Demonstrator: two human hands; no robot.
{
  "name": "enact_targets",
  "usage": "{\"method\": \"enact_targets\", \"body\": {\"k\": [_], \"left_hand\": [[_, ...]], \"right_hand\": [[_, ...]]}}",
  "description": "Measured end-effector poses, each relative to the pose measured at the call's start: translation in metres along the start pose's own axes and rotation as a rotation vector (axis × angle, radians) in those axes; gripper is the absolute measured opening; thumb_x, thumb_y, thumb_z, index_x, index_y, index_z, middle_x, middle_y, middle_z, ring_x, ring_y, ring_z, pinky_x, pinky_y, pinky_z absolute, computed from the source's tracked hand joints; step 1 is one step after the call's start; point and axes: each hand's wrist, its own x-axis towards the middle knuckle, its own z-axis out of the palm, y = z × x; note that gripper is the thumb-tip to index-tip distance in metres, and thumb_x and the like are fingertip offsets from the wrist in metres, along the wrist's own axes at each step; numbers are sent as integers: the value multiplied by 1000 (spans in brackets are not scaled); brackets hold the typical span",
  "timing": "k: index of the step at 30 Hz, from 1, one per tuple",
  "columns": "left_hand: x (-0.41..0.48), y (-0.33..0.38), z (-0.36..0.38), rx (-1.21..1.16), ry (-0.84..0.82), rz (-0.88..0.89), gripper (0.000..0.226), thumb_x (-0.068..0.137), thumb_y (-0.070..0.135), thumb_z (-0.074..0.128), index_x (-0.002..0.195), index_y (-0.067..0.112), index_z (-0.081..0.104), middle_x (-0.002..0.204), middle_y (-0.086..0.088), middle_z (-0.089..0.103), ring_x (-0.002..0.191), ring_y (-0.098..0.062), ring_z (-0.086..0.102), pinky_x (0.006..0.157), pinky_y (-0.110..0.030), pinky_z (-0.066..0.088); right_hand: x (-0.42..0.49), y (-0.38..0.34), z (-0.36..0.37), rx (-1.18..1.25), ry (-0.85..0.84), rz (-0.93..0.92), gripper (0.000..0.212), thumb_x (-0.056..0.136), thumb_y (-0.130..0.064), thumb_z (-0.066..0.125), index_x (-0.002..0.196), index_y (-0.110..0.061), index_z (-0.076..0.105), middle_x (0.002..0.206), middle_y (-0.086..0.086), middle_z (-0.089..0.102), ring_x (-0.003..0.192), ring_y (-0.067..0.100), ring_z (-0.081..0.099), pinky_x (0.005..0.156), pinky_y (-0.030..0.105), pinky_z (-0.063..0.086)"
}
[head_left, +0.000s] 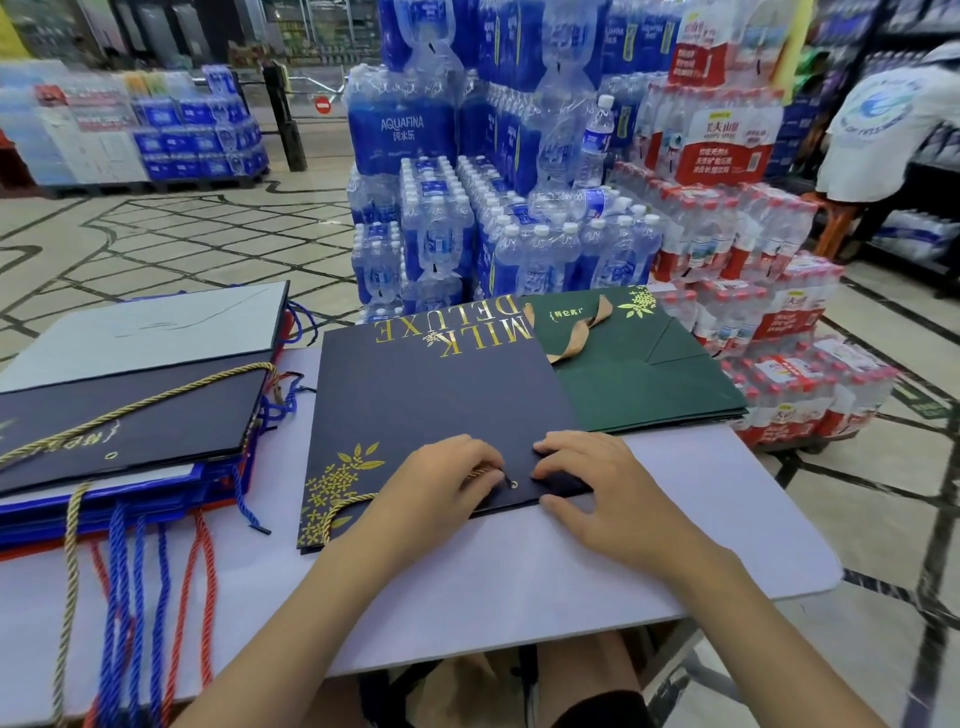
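A flat navy paper bag (436, 395) with gold "MILK DELUXE" lettering lies in front of me on the white table (519, 587). My left hand (441, 486) pinches the end of a gold rope handle (337, 512) right at a small metal eyelet (514, 485) near the bag's near edge. The rope loops out to the left under my wrist. My right hand (602, 493) grips the bag's near edge just right of the eyelet, fingers on top and thumb underneath.
A stack of flat navy and blue bags (130, 410) with gold, blue and red cords hanging off lies at the left. A green bag (649, 374) lies behind on the right. Shrink-wrapped water bottle packs (467, 218) stand beyond the table. A person (893, 130) stands far right.
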Motion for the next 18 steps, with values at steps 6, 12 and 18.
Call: {"method": "enact_targets", "body": {"k": [6, 12, 18], "left_hand": [[-1, 1, 1, 42, 16, 59, 12, 96, 29, 57, 99, 26, 68, 88, 13, 58, 81, -11, 58, 76, -33, 49], [5, -3, -1, 97, -3, 105, 24, 94, 36, 45, 98, 26, 67, 89, 11, 57, 77, -12, 57, 70, -33, 50], [11, -9, -6, 156, -62, 205, 25, 95, 33, 42, 100, 27, 66, 90, 11, 53, 72, -14, 56, 65, -33, 50]], "right_hand": [[-1, 3, 0, 20, 50, 29, 24, 81, -35, 68, 103, -25, 72, 121, -19, 65, 124, -6, 49, 105, 19, 31], [-3, 0, 0, 32, 89, 22, 20, 84, -32, 70, 102, -23, 75, 116, -16, 70, 121, -8, 52, 105, 21, 34], [-2, -1, 0, 53, 99, 48, 19, 85, -29, 70, 102, -23, 76, 115, -15, 70, 122, -9, 49, 104, 16, 32]]}}
